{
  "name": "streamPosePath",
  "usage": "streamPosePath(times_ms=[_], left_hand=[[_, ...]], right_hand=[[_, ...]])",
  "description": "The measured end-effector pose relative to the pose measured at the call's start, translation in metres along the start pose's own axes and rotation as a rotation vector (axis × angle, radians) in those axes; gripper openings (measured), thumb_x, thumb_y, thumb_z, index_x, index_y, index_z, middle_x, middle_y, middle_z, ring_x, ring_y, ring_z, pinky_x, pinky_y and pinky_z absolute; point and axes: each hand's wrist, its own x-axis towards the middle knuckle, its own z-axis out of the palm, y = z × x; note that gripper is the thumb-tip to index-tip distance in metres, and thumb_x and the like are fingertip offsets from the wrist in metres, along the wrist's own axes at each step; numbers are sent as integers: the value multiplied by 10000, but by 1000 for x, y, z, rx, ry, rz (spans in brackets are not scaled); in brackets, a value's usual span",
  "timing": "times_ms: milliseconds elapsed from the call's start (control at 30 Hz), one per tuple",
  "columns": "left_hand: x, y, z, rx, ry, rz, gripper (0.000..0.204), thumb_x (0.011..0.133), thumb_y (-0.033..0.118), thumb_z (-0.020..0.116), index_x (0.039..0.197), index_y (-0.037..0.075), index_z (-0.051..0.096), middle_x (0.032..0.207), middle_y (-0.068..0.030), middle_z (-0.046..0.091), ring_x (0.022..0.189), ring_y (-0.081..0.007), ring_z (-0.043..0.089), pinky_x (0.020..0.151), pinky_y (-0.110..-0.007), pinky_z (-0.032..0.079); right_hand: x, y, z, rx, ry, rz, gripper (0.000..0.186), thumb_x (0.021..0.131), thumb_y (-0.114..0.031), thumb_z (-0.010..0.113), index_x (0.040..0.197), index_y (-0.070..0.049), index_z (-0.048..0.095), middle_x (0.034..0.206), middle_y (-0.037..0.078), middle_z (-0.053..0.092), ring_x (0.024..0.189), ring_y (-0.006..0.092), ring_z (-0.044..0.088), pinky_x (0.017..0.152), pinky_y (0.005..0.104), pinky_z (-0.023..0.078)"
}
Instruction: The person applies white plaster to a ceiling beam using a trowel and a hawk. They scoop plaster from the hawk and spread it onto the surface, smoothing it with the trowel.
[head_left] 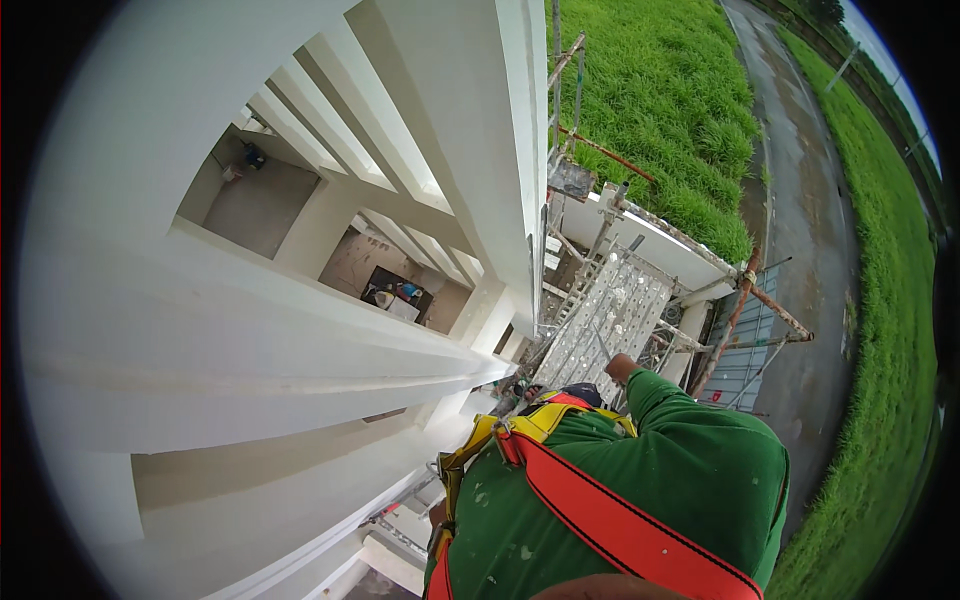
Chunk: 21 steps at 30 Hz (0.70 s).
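My right hand (621, 368) shows small at the end of the green sleeve, held out low over the scaffold planks. It appears closed round a thin grey tool (602, 346) whose slim end sticks out ahead of it; its exact kind is too small to tell. The fingers are mostly hidden. Of my left arm (437, 513) only a sliver of skin shows beside the harness, and my left hand is out of sight. Red and yellow harness straps (610, 500) cross my green shirt. To my left rises a pale wall (250, 320) with deep openings.
Spattered scaffold planks (620, 300) lie far below, framed by rusty pipes (735, 320). Through the wall's openings show a floor (255, 205) and a black tray (395, 285) holding several items. Beyond the scaffold are tall grass (660, 90) and a wet road (810, 250).
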Motion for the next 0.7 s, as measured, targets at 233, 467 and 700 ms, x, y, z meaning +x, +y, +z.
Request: streamPosePath(times_ms=[233, 467, 700], left_hand=[[5, -46, 35, 163, -33, 116, 310, 895, 247, 568, 1153, 74, 570, 1008, -145, 673, 895, -355, 652, 740, -498, 491], [-57, -44, 52, 845, 68, 592, 209, 904, 238, 561, 952, 54, 645, 844, -214, 658, 839, -400, 657, 754, -507, 520], [-42, -24, 112, 551, 285, 467, 579, 993, 474, 425, 924, -37, 687, 860, -294, 661, 728, -443, 642, 748, -527, 506]], right_hand=[[27, 74, 0, -100, 104, 14, 218, 886, -215, 583, 938, -61, 728, 821, 125, 726, 766, 293, 717, 666, 445, 562], [49, -14, -106, -392, -14, -481, 248, 837, -253, 638, 840, -27, 740, 785, 155, 725, 779, 269, 723, 701, 410, 570], [57, -173, -216, 149, 25, -459, 360, 860, -317, 665, 891, 38, 612, 713, 191, 657, 583, 304, 653, 543, 443, 494]])
